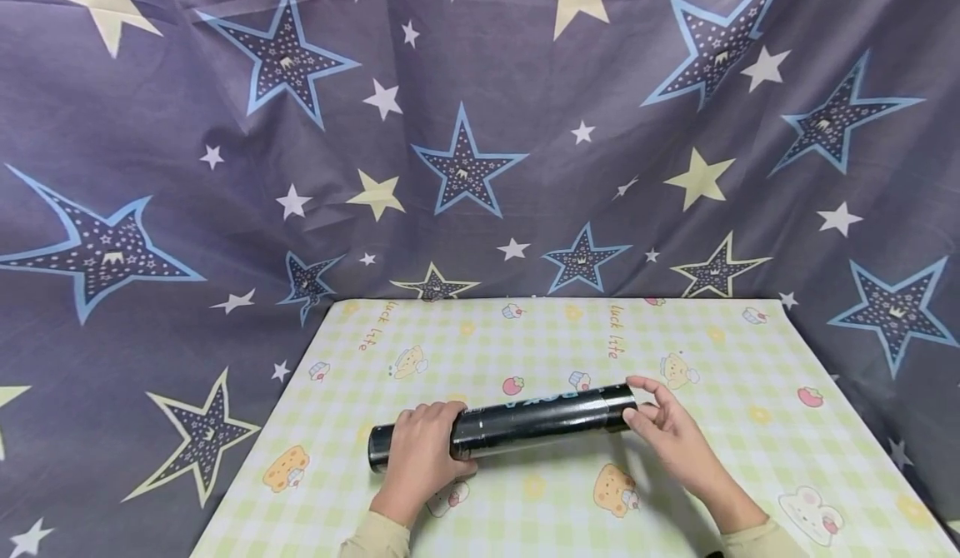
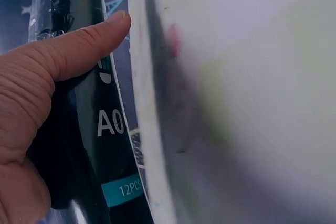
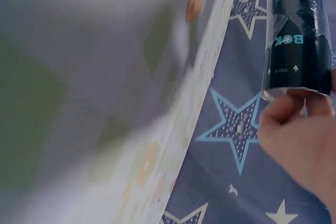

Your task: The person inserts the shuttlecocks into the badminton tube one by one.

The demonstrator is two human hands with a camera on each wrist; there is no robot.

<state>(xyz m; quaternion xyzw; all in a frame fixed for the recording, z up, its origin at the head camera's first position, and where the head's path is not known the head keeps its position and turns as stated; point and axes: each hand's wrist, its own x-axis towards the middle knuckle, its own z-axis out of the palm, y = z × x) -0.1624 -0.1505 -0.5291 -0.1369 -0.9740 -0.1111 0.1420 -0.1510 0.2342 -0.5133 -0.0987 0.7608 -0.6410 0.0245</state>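
A long black tube (image 1: 540,420) in clear plastic film lies slanted above the checkered table, its right end a little higher. My left hand (image 1: 423,454) grips it near its left end, the thumb along the near side. In the left wrist view that thumb crosses the tube (image 2: 89,129), which bears the print A0 and 12PCS. My right hand (image 1: 675,437) is at the other end, thumb and fingertips pinching the rim. In the right wrist view the fingers (image 3: 283,111) bend at the end of the tube (image 3: 299,40), where the film looks loose and crinkled.
A table (image 1: 352,508) wears a green-and-white checkered cover with cartoon prints. Behind it and along both sides hangs a dark curtain (image 1: 510,67) patterned with stars. A small dark object (image 1: 715,554) shows at the right sleeve.
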